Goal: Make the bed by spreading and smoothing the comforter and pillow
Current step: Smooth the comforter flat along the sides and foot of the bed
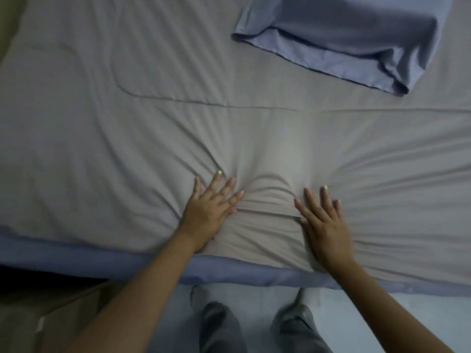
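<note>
A grey comforter (127,138) covers the bed and fills most of the view. Both my hands lie flat on it near the front edge, fingers spread. My left hand (210,206) and my right hand (325,225) press down with a bunched ridge of folds between them, and creases fan outward from each palm. A blue pillow (356,39) lies at the far right on top of the comforter, its open case end turned toward me.
A blue sheet edge (102,258) runs along the bed's near side below the comforter. My legs in grey trousers (221,327) stand on a pale floor right against the bed. A dark gap shows under the bed at the lower left.
</note>
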